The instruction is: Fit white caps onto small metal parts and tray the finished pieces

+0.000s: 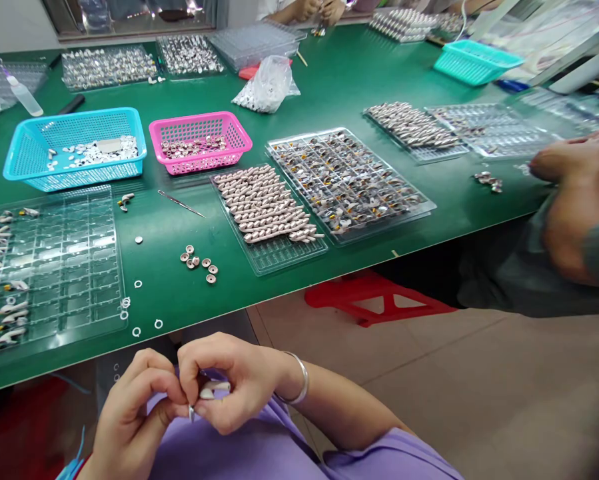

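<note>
Above my lap, in front of the table edge, my two hands meet at the fingertips. My right hand (234, 380) is closed around a white earbud piece with a stem (214, 389). My left hand (142, 407) pinches a small silvery part (192, 413) at the right hand's fingertips; whether it is joined to the earbud is hidden. Nearest on the green table (164, 293) are several white rings (158, 324) and several round metallic caps (206, 263). To the left, a clear compartment tray (74, 267) holds white earbud pieces along its left side.
A blue basket (74, 177) of white parts and a pink basket (199, 160) of round caps stand behind. Tweezers (181, 203) lie before them. A tray of beige stems (264, 203) and a filled compartment tray (349, 180) sit mid-table. A co-worker's arm (572, 200) is at right.
</note>
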### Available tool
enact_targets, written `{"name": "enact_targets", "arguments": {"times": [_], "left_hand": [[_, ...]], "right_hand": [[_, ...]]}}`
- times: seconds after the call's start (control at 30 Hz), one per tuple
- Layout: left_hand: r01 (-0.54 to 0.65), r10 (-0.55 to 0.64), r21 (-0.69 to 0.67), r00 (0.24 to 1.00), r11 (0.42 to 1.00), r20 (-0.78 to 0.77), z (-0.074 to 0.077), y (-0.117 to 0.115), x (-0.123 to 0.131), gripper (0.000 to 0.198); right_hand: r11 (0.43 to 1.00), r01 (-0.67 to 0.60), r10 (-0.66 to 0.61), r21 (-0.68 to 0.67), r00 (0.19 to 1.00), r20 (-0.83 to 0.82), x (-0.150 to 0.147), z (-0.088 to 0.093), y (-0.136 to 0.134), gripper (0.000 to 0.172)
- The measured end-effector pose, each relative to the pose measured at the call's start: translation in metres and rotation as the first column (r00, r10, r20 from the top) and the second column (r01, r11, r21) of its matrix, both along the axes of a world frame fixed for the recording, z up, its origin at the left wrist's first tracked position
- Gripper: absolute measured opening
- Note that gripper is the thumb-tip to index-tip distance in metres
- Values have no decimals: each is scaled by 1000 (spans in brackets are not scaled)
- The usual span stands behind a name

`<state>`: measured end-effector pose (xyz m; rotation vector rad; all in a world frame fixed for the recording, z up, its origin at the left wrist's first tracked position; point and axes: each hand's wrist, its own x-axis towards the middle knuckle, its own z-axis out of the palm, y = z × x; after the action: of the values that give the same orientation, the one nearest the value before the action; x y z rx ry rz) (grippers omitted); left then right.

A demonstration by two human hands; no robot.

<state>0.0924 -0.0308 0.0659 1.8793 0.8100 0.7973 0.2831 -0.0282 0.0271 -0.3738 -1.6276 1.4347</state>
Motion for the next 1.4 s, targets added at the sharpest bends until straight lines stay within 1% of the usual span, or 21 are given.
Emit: {"name": "enact_targets", "arguments": {"times": [0.1, 0.27, 0.37, 0.53, 0.6, 0.7, 0.8, 1.03, 1.13, 1.3, 1.4], "left_hand": [[5, -4, 25, 1000, 1000, -12, -2, -1, -2, 17], [-3, 5, 91, 1000, 996, -27, -5, -3, -7, 21], [0, 3, 118, 1000, 993, -29, -2, -3, -7, 22], [-2, 6, 109, 999, 994, -34, 4, -1, -5, 20], [-3, 6, 98, 1000, 995, -26, 4, 0, -5, 18], [1, 0, 93, 1000, 996, -15, 1, -1, -5, 17], [4, -3, 100, 1000, 995, -6, -2, -3, -6, 18], [21, -21, 99, 1000, 995, -1, -3, -3, -8, 23], [36, -37, 114, 999, 993, 7, -2, -1, -8, 23], [30, -34, 119, 999, 992, 28, -1, -1, -7, 25], [14, -17, 95, 999, 995, 32, -2, -2, -8, 26]], "right_hand": [[1000, 28, -28, 7, 1000, 4, 0, 0, -1, 9], [999, 36, -36, 4, 989, 143, -1, -1, -3, 12], [998, 64, -65, 17, 991, 120, 0, -1, -3, 10], [995, 86, -87, 53, 996, 23, 1, 0, -2, 5], [996, 69, -71, 52, 997, 43, 2, -1, -2, 6], [999, 43, -46, 28, 991, 127, 1, -2, -3, 8], [998, 48, -52, 29, 988, 148, 0, -2, -3, 8], [995, 90, -93, 34, 991, 98, 0, -1, -3, 8], [988, 127, -130, 90, 991, 25, 0, -2, -3, 8], [953, 251, -248, 170, 968, -39, -3, -1, -1, 15], [948, 246, -227, 200, 967, -114, -3, 0, -1, 15]]}}
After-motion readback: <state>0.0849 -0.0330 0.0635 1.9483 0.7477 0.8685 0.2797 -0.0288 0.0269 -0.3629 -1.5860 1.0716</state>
